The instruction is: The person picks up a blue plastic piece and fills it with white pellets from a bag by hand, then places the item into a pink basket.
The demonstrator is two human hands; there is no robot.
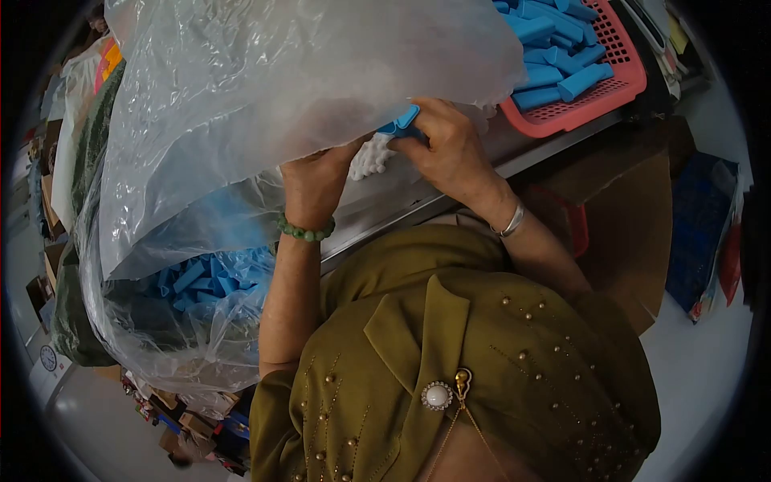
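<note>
My right hand [451, 153], with a silver bangle at the wrist, is closed on a blue plastic piece [405, 119] that has a hollow, folded-looking end. My left hand [315, 186], wearing a green bead bracelet, reaches under a large translucent plastic bag [305, 72]. The bag hides its fingers, so their grip does not show. Between my hands lies a small heap of white pieces [371, 159] on the work surface, too small to identify exactly.
A pink perforated basket [574, 111] of blue pieces stands at upper right. At left, a clear plastic bag [144, 345] holds many more blue pieces [201, 281]. A cardboard box [630, 217] stands below the metal table edge [385, 221]; a dark blue bag [700, 229] is farther right.
</note>
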